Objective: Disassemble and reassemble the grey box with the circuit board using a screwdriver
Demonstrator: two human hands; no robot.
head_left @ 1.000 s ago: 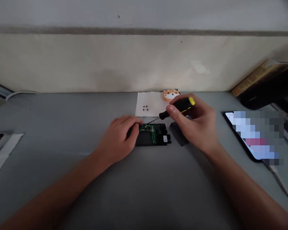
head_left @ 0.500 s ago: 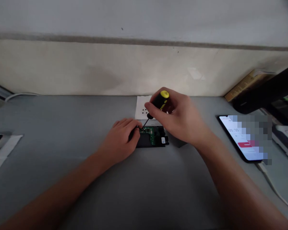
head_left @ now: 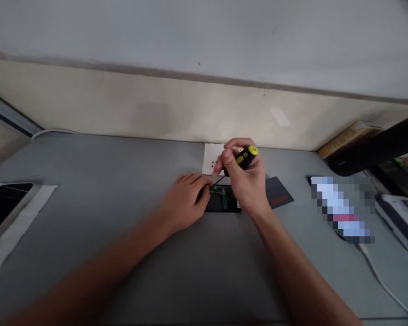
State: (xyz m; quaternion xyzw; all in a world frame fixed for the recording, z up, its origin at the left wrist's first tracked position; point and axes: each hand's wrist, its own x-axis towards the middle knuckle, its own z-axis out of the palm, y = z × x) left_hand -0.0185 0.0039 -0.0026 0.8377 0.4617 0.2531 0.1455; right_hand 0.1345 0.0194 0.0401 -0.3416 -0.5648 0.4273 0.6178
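Note:
A small black device (head_left: 221, 204) lies open on the grey desk (head_left: 122, 181), its green circuit board (head_left: 222, 194) showing. My left hand (head_left: 187, 201) rests on the device's left end with the fingers curled against it. My right hand (head_left: 246, 179) is closed around a black and yellow screwdriver (head_left: 243, 158), whose thin shaft slants down-left to the board near my left fingertips. Just behind the hands lies a white tissue (head_left: 212, 158) with tiny dark screws on it.
A dark flat cover (head_left: 279, 192) lies right of the device. A lit phone (head_left: 340, 208) with a cable sits further right, beside a white power strip (head_left: 399, 219). A dark screen on white paper (head_left: 7, 213) lies far left. The wall (head_left: 156, 108) stands close behind.
My right hand has drawn in over the device, the screwdriver now tilted lower with its tip at the board. The view has shifted, showing the dark cover on the right. My left hand stays put.

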